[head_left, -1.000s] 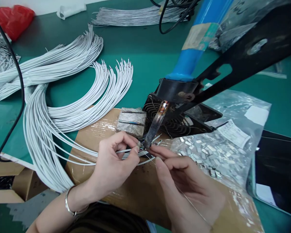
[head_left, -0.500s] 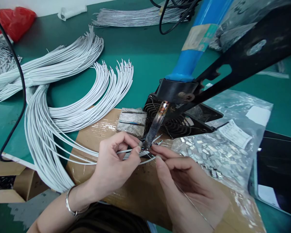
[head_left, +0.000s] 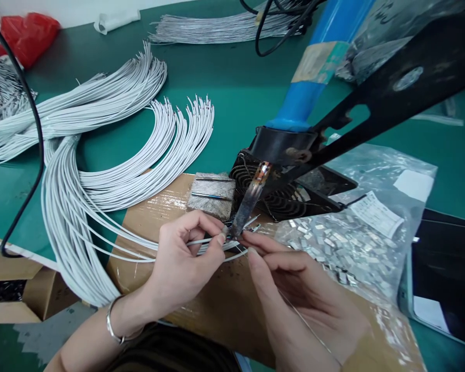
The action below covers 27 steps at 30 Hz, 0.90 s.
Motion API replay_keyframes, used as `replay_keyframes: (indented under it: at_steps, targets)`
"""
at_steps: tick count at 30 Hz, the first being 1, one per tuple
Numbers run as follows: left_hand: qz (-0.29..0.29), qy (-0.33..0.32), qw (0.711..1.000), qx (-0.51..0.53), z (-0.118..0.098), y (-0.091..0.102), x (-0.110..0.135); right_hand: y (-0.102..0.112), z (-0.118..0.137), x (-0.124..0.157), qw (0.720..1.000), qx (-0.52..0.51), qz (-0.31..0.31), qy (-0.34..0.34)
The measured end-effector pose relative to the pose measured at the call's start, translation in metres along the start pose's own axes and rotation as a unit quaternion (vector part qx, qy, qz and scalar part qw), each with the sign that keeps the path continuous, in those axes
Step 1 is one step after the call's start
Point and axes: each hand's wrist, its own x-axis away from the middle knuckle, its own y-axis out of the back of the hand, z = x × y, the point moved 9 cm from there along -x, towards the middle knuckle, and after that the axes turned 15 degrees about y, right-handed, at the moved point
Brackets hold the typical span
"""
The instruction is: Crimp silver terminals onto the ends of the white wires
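A soldering iron (head_left: 251, 199) with a blue handle hangs in a black bracket (head_left: 356, 108), its tip pointing down between my hands. My left hand (head_left: 189, 253) is closed in a pinch on a white wire (head_left: 196, 242), whose end lies close to the hot tip. Thin solder wire (head_left: 304, 321) runs across the palm of my right hand (head_left: 294, 279), which pinches it between thumb and fingers just right of the tip. Several more white wires (head_left: 134, 248) pass behind my left hand. What exactly touches the tip is hidden by my fingertips.
Bundles of white wires (head_left: 147, 191) lie to the left. A sponge block (head_left: 211, 195) and a black fan (head_left: 294, 191) stand behind the tip. To the right are a plastic bag of small metal pieces (head_left: 333, 240) and a dark tablet-like panel (head_left: 445, 274). Cardboard (head_left: 213, 299) lies underneath.
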Motion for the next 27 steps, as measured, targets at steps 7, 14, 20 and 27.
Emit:
replay_keyframes:
  at_steps: [7,14,20,27]
  targets:
    - [-0.008,-0.001,1.0,0.001,-0.002,0.0015,0.0001,0.0003,-0.0014,0.0006,1.0,-0.008,0.013,-0.001]
    - [-0.004,0.008,1.0,0.006,0.001,0.0013,-0.0018,0.0017,-0.0057,0.0023,1.0,0.012,0.02,-0.008]
    - [0.002,0.003,1.0,0.008,0.0003,-0.0006,-0.0021,0.0014,-0.0053,0.0016,1.0,0.009,0.011,-0.009]
    - [0.004,-0.004,1.0,0.007,0.0006,-0.0011,0.0008,-0.0005,-0.0067,0.0026,1.0,0.006,0.009,-0.002]
